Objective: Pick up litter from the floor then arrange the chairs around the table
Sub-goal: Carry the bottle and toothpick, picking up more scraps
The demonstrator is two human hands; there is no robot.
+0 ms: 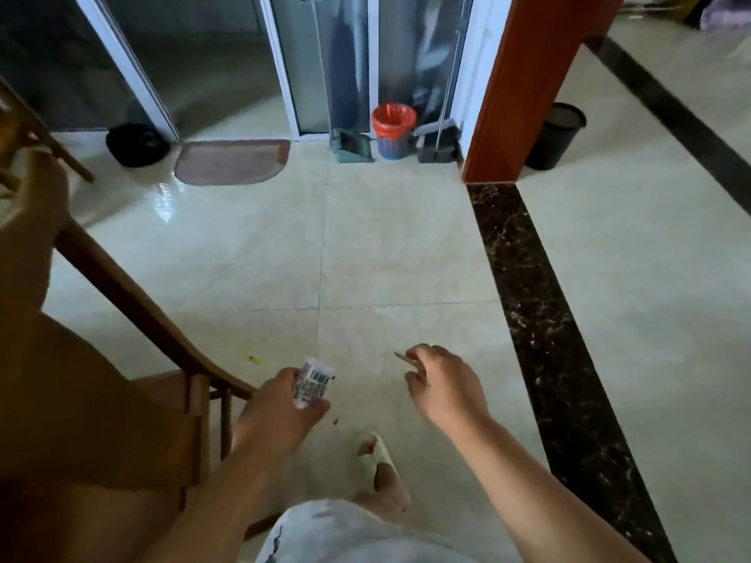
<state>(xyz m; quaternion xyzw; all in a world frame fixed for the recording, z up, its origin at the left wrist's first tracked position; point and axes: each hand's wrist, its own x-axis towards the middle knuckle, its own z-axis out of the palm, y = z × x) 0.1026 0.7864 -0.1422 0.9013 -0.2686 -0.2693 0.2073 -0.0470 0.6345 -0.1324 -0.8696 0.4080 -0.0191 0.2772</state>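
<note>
Looking down past pale shorts (pixel 345 534) and a foot in a light slipper (pixel 376 453) on the cream tile floor (pixel 406 258). Left hand (pixel 280 404) curled round a crumpled white wrapper (pixel 312 381), barcode side up, held above the floor right by the wooden chair (pixel 134 359) on the left. Right hand (pixel 443 384) just beside it, fingers bent, pinching a thin little stick (pixel 402 356) that pokes out to the left; too small to say what exactly. Tiny yellow scrap (pixel 252 358) on the tile near the chair rail, plus a dark crumb (pixel 336 420) under the left hand. Dark marble strip (pixel 540 319) running diagonally on the right. Further back, a brown doormat (pixel 233 161), a black round thing (pixel 137 145), two dustpans (pixel 351 146) flanking a bin with a red liner (pixel 393 132) against the glass doors (pixel 325 63), then a red-brown pillar (pixel 524 87) and a black bin (pixel 556 136) behind it.
</note>
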